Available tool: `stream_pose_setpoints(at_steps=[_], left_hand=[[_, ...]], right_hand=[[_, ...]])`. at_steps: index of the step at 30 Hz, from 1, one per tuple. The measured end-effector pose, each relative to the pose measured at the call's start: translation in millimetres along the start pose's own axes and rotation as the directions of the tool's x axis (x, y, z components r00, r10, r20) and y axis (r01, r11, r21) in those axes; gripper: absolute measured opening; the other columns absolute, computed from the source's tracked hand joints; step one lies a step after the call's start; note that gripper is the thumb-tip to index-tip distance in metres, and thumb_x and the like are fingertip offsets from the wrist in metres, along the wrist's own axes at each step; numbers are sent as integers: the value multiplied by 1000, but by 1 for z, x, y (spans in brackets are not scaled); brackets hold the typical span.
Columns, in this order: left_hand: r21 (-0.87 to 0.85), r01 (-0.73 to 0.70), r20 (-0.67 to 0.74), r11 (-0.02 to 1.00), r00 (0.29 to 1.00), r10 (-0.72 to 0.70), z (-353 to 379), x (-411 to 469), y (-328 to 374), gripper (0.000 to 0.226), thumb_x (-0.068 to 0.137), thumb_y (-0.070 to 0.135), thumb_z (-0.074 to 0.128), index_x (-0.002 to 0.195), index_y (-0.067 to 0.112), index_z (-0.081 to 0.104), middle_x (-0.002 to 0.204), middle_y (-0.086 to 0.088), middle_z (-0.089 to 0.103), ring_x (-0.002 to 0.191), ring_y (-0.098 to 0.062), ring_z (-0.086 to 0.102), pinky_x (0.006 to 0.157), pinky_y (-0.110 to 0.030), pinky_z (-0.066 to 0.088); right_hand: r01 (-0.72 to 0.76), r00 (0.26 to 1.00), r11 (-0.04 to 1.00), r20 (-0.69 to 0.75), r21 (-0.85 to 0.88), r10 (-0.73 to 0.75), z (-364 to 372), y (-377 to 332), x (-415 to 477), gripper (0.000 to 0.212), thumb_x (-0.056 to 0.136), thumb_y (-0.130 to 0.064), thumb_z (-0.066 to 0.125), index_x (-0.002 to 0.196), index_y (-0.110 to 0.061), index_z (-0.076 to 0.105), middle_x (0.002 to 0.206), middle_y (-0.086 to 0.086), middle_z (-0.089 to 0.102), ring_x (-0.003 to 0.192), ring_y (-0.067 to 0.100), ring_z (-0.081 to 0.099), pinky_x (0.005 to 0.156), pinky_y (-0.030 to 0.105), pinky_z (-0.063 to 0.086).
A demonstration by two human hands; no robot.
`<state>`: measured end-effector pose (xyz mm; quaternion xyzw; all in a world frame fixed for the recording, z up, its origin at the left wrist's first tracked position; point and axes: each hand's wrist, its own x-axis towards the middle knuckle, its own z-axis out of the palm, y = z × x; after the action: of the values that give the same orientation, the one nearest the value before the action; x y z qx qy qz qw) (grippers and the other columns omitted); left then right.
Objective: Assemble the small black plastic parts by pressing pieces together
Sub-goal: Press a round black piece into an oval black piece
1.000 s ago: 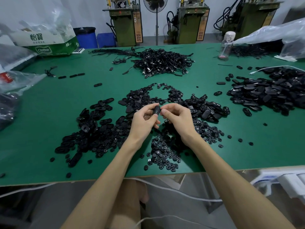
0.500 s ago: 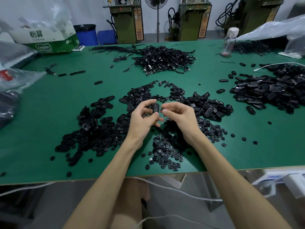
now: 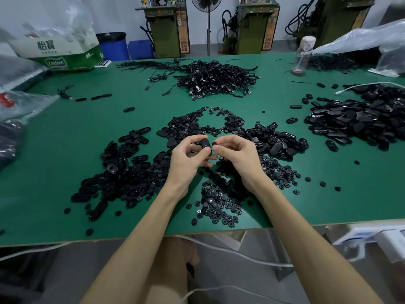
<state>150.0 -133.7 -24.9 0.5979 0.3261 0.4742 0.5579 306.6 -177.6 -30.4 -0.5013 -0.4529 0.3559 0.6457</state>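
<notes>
My left hand (image 3: 189, 160) grips a small black oval plastic shell (image 3: 206, 145) upright between thumb and fingers, above the middle of the green table (image 3: 65, 163). My right hand (image 3: 237, 155) is just beside it, its thumb and forefinger pinching a tiny black piece (image 3: 214, 143) close against the shell's right edge. Below the hands lies a heap of small round black pieces (image 3: 217, 205). To the left sits a pile of black oval shells (image 3: 122, 170), and another pile of oval parts (image 3: 274, 143) sits to the right.
A large heap of black shells (image 3: 359, 119) covers the right side, with a white cable (image 3: 363, 85) over it. A tangle of black cables (image 3: 217, 79) lies at the back centre. A carton (image 3: 59, 53), plastic bags (image 3: 19, 106) and a bottle (image 3: 303, 55) stand along the edges.
Both hands stayed together over the table's middle. The right fingertips have drawn slightly off the shell, now showing a tiny piece pinched beside it.
</notes>
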Motion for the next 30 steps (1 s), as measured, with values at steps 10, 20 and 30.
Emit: stream_pose_setpoints(at_steps=[10, 20, 30], left_hand=[[-13, -10, 0, 1000, 1000, 10, 0, 1, -1, 35, 94, -5, 69, 125, 9, 67, 100, -19, 72, 89, -29, 78, 72, -33, 63], [-85, 22, -103, 996, 994, -31, -1, 1, -6, 17, 100, 3, 65, 112, -3, 56, 102, -17, 78, 90, -30, 78, 69, -33, 63], [-140, 73, -98, 987, 991, -87, -1, 1, -5, 18, 98, 4, 69, 106, -10, 64, 102, -23, 75, 91, -32, 78, 76, -35, 64]], right_hand=[[-5, 1000, 1000, -27, 21, 5, 2, 0, -1, 13, 89, -1, 76, 99, -7, 74, 91, 4, 80, 85, 13, 74, 76, 18, 54], [26, 996, 999, -83, -33, -29, -1, 2, 0, 6, 89, -11, 79, 95, -12, 77, 83, -4, 73, 79, 11, 62, 75, 20, 53], [30, 998, 991, -52, -129, -37, 3, -2, -3, 9, 86, -6, 81, 93, -11, 76, 84, -1, 77, 78, 7, 70, 75, 21, 55]])
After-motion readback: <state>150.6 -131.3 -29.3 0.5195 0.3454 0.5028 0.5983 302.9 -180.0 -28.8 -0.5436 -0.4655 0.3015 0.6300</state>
